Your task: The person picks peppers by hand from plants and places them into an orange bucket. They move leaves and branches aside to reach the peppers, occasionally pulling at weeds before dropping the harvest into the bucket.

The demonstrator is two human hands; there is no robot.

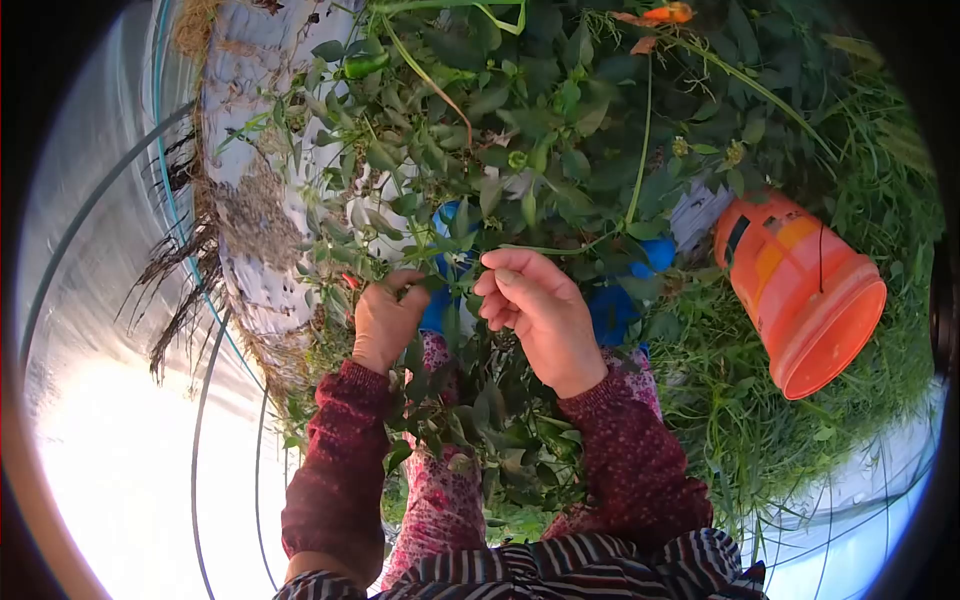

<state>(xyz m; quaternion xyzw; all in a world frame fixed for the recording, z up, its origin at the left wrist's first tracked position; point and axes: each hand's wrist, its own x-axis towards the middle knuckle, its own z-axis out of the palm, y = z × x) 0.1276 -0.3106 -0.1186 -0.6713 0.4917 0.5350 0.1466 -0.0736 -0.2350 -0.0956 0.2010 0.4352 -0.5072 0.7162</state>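
Pepper plants [540,110] with dense green leaves fill the space in front of me. My left hand [388,318] reaches into the foliage with its fingers curled and pressed together; leaves hide the fingertips. A small red pepper [350,281] shows just left of that hand. To the right, my right hand [540,318] is raised over the leaves, thumb bent against the curled fingers. A thin green stem [575,249] runs right by its index finger. I cannot tell what either pinch holds.
An orange bucket [800,290] leans on the grass at right, its mouth toward me. A green pepper [365,65] and an orange-red pepper [668,14] hang farther off. Blue-covered feet [612,312] stand among the stems. White sheeting [270,140] and plastic film with hoops [110,250] lie left.
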